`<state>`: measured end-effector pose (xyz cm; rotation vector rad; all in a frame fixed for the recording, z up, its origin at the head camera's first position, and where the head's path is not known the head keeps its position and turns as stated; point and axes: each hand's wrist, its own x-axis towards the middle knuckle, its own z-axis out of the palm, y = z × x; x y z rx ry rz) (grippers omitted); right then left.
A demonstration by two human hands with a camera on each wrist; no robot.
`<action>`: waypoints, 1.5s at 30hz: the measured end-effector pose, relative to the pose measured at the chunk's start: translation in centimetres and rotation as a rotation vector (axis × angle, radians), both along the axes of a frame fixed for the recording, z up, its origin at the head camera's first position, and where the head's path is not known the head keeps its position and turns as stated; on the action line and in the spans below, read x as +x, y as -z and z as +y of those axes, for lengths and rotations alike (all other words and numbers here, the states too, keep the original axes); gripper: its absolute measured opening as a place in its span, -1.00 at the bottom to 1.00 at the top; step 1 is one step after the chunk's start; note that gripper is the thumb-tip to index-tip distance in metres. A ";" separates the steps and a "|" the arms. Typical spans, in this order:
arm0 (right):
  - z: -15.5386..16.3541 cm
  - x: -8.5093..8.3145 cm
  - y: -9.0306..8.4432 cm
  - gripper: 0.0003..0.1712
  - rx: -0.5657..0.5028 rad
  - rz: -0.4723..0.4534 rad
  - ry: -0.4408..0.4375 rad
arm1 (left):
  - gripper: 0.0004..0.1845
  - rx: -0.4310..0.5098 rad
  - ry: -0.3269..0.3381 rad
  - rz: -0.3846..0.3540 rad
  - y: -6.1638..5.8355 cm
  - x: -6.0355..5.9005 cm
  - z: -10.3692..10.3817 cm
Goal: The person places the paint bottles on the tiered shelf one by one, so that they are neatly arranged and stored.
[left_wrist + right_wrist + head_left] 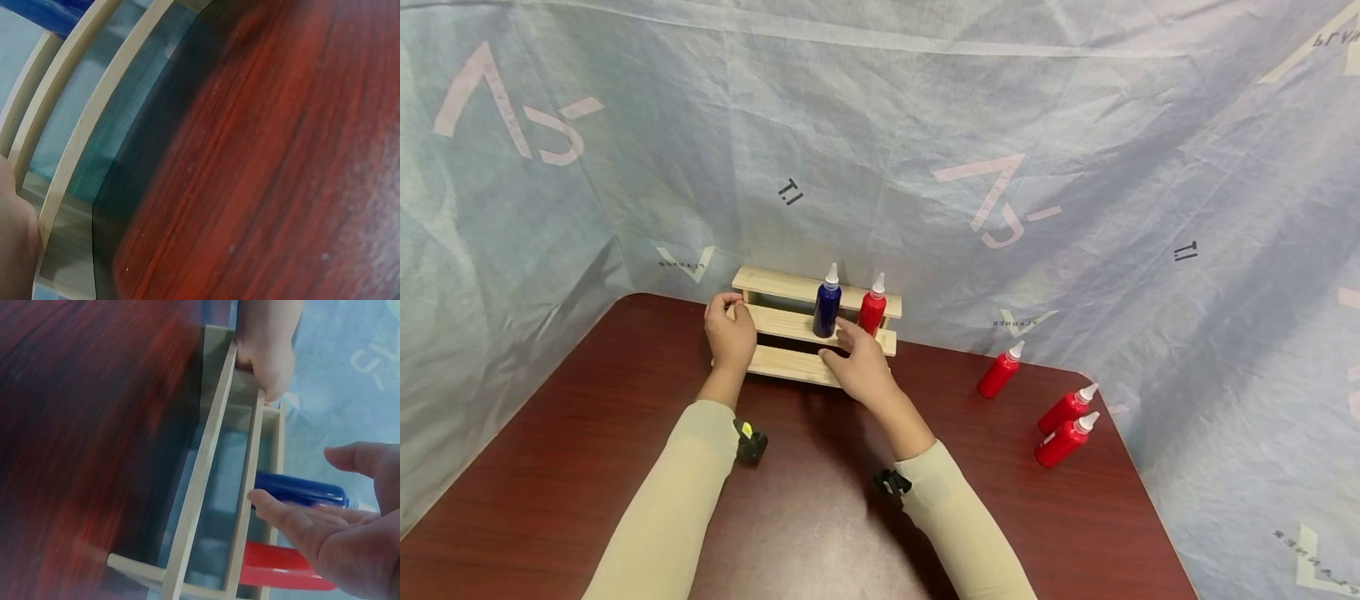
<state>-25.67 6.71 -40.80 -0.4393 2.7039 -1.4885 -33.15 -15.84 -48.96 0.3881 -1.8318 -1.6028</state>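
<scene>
Your left hand (pixel 731 333) grips the rack (pixel 786 282) near the table's (pixel 805 517) far edge; your right hand (pixel 863 368) spreads empty fingers beside the middle shelf's (pixel 782 322) blue bottle (pixel 827 311) — probably light, slick, squeezable, best taken mid-body.

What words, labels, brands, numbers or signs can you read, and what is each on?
"PLANNER", flipped, repeated on the cloth backdrop; the top-right one is cut off.
"T.I", flipped or tilted, twice on the same cloth backdrop.
Large pink marks there: no sure reading.
Nearest red squeeze bottle: white patch, too small to read.
Blue squeeze bottle: no legible text.
</scene>
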 end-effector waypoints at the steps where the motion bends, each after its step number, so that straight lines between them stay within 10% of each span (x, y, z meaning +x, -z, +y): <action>1: 0.2 0.0 0.1 -0.28 -0.006 0.000 -0.005 | -0.79 0.001 0.001 -0.002 -0.1 0.0 0.0; 17: 3.4 0.0 0.8 -0.78 -0.193 0.169 0.080 | -0.78 0.011 0.018 -0.029 -0.4 0.2 0.0; 45: 7.4 -0.2 -0.1 -0.89 -0.535 0.524 0.446 | -0.76 0.009 0.041 -0.055 -0.1 0.4 -0.2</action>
